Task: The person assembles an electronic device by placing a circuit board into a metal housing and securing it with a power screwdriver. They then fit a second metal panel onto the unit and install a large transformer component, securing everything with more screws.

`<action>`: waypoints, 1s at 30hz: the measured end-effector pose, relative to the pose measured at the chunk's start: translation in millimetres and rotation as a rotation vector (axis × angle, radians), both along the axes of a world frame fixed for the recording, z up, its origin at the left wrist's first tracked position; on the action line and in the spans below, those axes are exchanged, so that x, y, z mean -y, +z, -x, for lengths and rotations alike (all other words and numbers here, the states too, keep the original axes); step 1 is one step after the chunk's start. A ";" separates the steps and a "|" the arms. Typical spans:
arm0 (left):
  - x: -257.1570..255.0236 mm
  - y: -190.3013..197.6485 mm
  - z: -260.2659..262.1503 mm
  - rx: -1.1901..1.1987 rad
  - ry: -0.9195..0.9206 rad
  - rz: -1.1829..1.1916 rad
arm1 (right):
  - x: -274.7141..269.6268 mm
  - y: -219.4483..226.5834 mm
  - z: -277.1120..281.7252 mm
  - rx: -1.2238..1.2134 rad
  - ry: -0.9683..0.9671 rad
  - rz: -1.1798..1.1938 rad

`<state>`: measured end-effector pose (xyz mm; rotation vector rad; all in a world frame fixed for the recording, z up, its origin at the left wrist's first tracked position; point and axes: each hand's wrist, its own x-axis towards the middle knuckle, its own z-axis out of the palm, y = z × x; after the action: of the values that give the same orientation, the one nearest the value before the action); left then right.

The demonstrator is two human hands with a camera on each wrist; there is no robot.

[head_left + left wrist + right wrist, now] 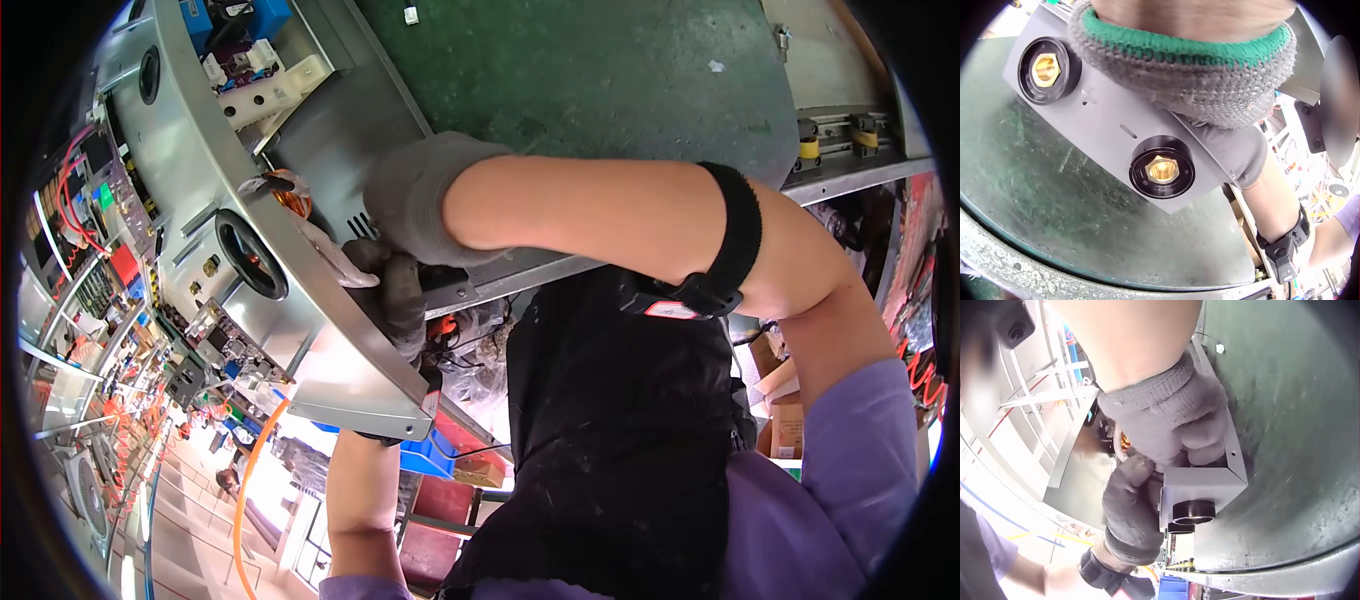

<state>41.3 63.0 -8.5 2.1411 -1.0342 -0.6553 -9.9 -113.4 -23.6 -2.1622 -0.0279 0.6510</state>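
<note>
A grey sheet-metal housing (330, 130) lies on the green tabletop, its inside facing up in the head view. My right hand (425, 200), in a grey knit glove, reaches into it with curled fingers. My left hand (405, 305), gloved too, comes up from behind the shiny front panel (345, 365). The fingertips of both hands meet and pinch the end of white-sleeved wires (335, 255) near a copper-coloured coil (292, 200). In the left wrist view, black round fittings (1162, 167) with brass nuts stick out of the housing; the left fingers are hidden behind the cuff.
The green tabletop (580, 80) has a metal rim (1054, 269). Blue parts and a white block (275, 90) sit inside the housing's far end. A black ring (250, 255) is set in the front panel. Below stand a blue bin (428, 455) and cardboard boxes (785, 425).
</note>
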 end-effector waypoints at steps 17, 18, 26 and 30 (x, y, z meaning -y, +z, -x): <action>-5.0 -9.3 0.5 0.004 0.029 0.081 | -4.5 -9.4 4.0 0.149 0.156 0.159; -5.6 -9.8 1.9 0.012 0.031 0.101 | -7.7 -11.4 7.4 0.148 0.162 0.158; -8.8 -1.7 4.3 -0.049 0.031 0.091 | 23.0 19.8 48.6 0.399 0.175 0.437; -1.7 15.1 10.0 -0.148 -0.029 0.036 | 84.2 60.5 132.5 0.274 -0.540 0.241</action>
<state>31.3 64.7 6.6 2.0171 -0.9906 -0.7900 -142.4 -197.6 36.9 -2.3311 0.4938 0.0470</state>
